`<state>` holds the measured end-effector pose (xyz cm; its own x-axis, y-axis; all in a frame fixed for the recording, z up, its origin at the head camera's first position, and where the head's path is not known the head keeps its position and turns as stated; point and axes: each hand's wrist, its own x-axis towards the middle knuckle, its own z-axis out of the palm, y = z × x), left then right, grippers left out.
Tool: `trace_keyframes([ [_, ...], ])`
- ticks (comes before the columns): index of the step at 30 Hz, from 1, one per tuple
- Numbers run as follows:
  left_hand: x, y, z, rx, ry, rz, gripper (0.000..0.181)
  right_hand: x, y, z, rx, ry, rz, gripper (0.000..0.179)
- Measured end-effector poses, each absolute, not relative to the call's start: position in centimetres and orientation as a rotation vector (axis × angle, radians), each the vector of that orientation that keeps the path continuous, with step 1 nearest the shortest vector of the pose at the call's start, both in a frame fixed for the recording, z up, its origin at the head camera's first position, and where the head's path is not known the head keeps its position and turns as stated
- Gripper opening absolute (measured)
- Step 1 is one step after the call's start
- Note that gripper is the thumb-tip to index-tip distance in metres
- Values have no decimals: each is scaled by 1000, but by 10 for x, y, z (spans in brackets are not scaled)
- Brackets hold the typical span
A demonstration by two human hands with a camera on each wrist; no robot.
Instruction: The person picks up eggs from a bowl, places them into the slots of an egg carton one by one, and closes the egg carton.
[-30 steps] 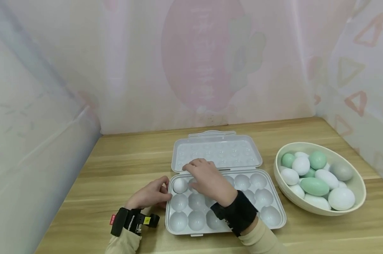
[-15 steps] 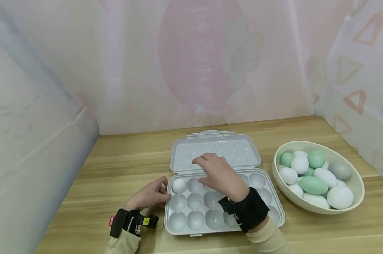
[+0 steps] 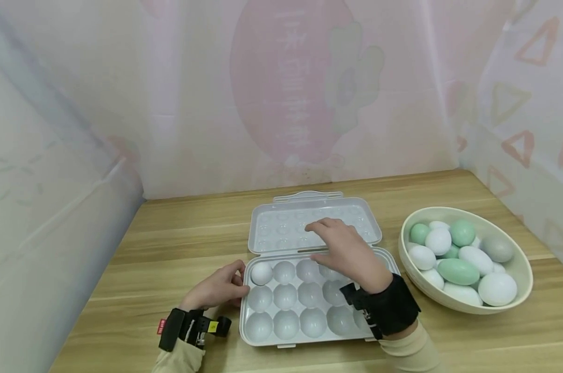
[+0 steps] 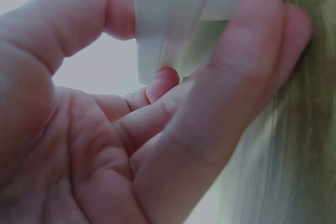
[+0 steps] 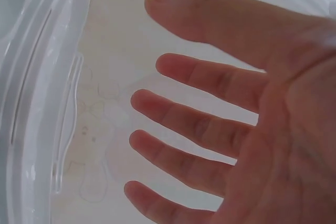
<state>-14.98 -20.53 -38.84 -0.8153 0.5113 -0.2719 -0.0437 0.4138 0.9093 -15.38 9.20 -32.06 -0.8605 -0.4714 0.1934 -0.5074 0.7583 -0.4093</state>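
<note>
A plastic egg box [image 3: 266, 339] lies with its lid [image 3: 272, 220] folded back on the table. One white egg [image 3: 261, 273] sits in the back left cup; the other cups I can see hold nothing, and some are hidden by the right arm. At the box's left side, my left hand [image 3: 214, 287] holds the edge; in the left wrist view the thumb and fingers [image 4: 247, 30] pinch the white wall. My right hand [image 3: 348, 254] hovers over the back of the box, its fingers [image 5: 184, 116] spread and nothing in them.
To the right of the egg box stands a cream bowl [image 3: 525, 290] heaped with several white, green and grey eggs. The wooden table [image 3: 169, 228] meets a fabric backdrop [image 3: 188, 145] at the back and sides.
My right hand has moved away from the white egg, to the right over the egg box, with its fingers spreading. The left hand stays at the box's edge.
</note>
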Motion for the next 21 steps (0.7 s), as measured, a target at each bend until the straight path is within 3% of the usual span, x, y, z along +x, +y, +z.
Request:
trace_keyframes([
  [21, -149, -205, -387, 425, 2165, 1404, 22, -137, 139, -315, 814, -2776, 632, 50],
])
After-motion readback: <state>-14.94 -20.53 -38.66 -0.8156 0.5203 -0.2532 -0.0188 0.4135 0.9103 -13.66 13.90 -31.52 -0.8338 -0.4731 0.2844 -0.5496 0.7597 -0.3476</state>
